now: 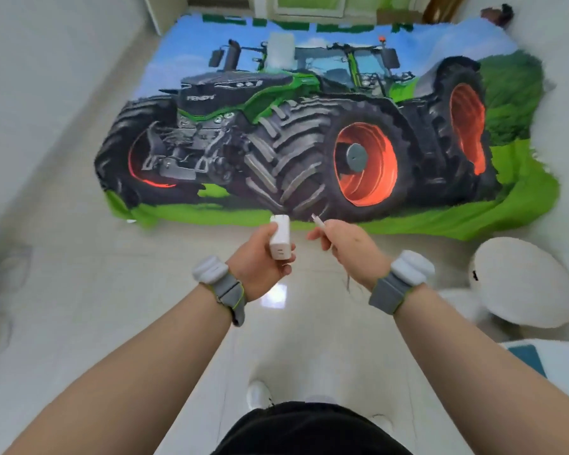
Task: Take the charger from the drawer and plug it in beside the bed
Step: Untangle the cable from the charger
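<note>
Left hand (260,261) and right hand (350,249) are both out in front of me, close together, just short of the near edge of the bed (408,221). Biggest thing in view by far is the fuzzy blanket (309,133) covering it: a huge green and black tractor with orange wheel hubs, blue sky up top and bright green grass along the bottom. A pale boxy thing (281,50) sits on it at the far end, too blurry to say what. Under me is a glossy cream tile floor (112,307). Off to my right is a smooth white oval thing (523,284), looks rounded and matte.

Both wrists have grey fabric straps with a chunky white pod on them, left (217,279) and right (404,277).

My left hand is wrapped around the charger (280,238), thumb on one side and fingers curled round the other. It's a white plastic block with rounded corners, held upright, two little slots on the face toward me. My right hand is pinching the thin white cable (319,221) near its end. The plug tip pokes out toward the charger but isn't touching it.
</note>
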`<action>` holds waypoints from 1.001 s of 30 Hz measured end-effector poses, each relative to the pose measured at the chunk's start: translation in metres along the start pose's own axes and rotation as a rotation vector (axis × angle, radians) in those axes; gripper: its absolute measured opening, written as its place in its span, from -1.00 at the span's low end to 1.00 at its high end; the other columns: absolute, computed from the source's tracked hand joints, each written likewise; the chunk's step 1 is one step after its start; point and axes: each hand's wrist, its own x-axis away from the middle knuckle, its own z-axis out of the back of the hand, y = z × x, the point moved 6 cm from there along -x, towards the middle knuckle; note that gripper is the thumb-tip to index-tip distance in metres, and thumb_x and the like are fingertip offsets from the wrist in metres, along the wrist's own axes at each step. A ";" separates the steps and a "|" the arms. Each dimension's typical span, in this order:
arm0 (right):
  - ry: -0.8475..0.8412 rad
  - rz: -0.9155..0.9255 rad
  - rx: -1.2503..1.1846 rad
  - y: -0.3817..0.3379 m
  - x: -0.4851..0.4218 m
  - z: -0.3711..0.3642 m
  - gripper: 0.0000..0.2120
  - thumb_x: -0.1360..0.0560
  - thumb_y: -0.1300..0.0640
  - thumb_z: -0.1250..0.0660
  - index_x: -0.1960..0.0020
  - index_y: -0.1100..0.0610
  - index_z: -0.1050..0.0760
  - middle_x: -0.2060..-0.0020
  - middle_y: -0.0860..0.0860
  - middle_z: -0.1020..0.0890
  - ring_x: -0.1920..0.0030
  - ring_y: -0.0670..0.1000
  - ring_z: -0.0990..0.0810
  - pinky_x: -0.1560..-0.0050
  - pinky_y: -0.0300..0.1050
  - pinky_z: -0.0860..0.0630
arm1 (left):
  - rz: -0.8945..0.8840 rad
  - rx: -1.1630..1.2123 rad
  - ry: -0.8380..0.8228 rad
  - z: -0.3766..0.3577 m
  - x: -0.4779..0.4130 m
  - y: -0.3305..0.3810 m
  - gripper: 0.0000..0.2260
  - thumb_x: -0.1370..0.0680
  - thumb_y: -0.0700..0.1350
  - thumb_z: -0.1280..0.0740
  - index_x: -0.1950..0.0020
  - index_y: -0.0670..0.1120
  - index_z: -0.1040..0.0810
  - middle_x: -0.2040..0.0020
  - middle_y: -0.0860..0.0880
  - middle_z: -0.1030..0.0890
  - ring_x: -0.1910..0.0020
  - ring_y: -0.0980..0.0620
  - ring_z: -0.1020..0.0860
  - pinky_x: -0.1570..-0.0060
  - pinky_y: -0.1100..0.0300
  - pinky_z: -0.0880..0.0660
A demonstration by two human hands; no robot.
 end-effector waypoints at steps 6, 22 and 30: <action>-0.398 0.186 0.231 -0.075 -0.039 -0.157 -0.74 -0.58 0.08 -0.15 0.17 0.05 -0.58 0.40 -0.11 -0.47 0.49 -0.27 -0.40 0.41 -0.41 -0.32 | -0.280 0.370 0.311 0.144 0.061 0.066 -0.72 -0.59 -0.04 -0.18 -0.17 -0.22 -0.37 0.05 -0.22 -0.50 0.10 -0.16 -0.55 0.01 0.03 -0.58; -0.678 0.593 0.441 -0.195 -0.128 -0.346 -0.63 -0.53 -0.05 -0.17 0.16 0.21 -0.59 0.35 0.17 -0.59 0.27 0.17 -0.54 0.18 0.07 -0.50 | -0.699 0.649 0.711 0.286 0.132 0.165 -0.80 -0.59 -0.09 -0.17 -0.13 -0.19 -0.36 0.05 -0.21 -0.51 0.15 -0.16 -0.60 0.05 -0.03 -0.61; -0.947 0.626 0.408 -0.246 -0.143 -0.426 -0.62 -0.53 -0.03 -0.21 0.17 0.27 -0.58 0.41 0.18 -0.51 0.42 0.02 -0.40 0.40 -0.14 -0.32 | -0.876 0.745 0.928 0.335 0.174 0.189 -0.78 -0.60 -0.08 -0.17 -0.16 -0.18 -0.38 0.01 -0.24 -0.52 0.11 -0.17 -0.61 0.10 -0.02 -0.63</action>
